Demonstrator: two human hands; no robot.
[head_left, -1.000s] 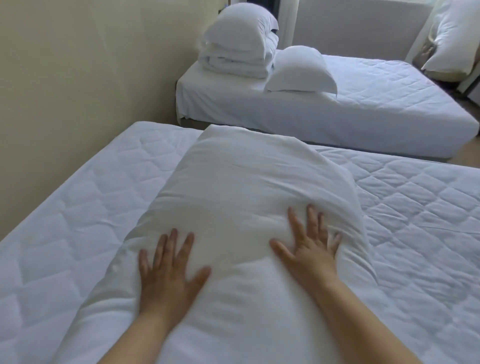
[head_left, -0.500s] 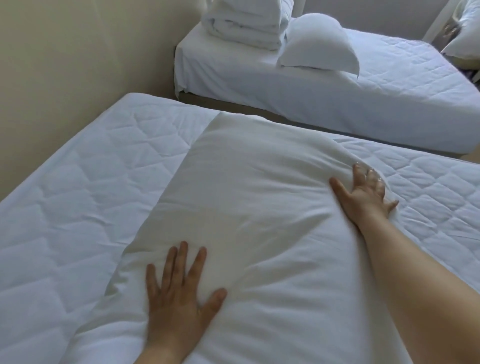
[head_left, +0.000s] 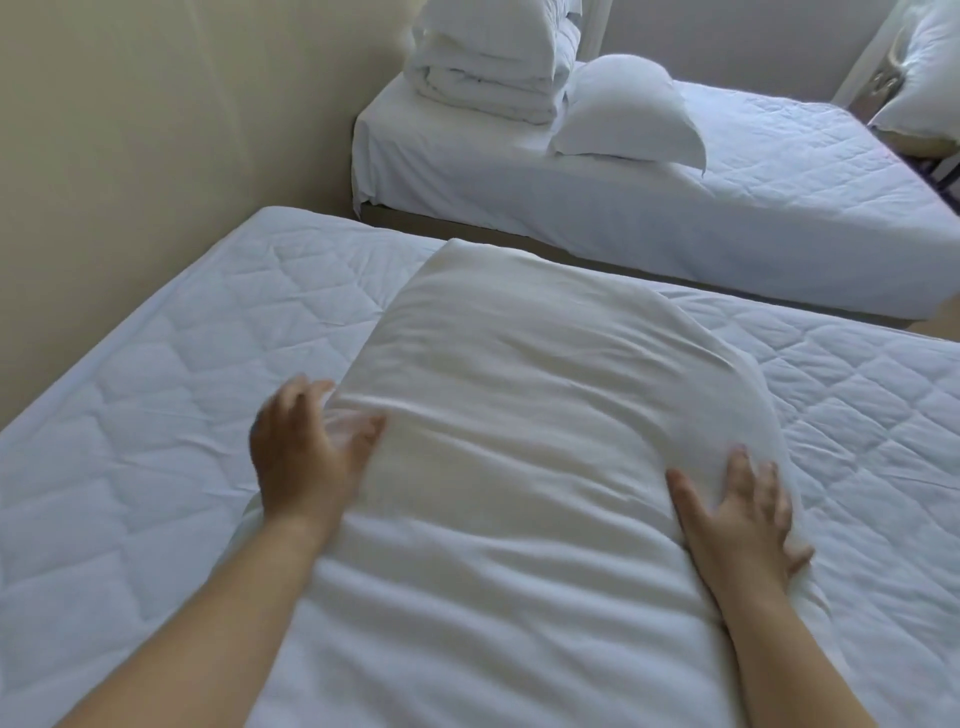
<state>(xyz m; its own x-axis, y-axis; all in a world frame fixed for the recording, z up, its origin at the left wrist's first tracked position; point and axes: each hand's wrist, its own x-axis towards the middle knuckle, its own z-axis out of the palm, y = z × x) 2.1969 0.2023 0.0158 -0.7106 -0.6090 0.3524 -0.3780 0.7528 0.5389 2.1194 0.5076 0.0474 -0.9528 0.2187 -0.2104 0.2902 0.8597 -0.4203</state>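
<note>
A large white pillow (head_left: 519, 405) lies lengthwise on the near bed's quilted white mattress (head_left: 156, 415). My left hand (head_left: 306, 452) is at the pillow's left edge, blurred by motion, with its fingers spread and loosely bent over the fabric. My right hand (head_left: 743, 525) lies flat on the pillow's right side, fingers straight and spread, pressing into it. Both forearms reach in from the bottom of the view.
A beige wall (head_left: 130, 156) runs along the left. Across a narrow gap stands a second bed (head_left: 779, 208) with a folded white duvet stack (head_left: 493, 67) and a pillow (head_left: 623, 109). Another white pillow (head_left: 930, 67) sits at the far right.
My left hand has slid up and left to the pillow's left edge. My right hand has drawn back from the pillow's far right side toward me.
</note>
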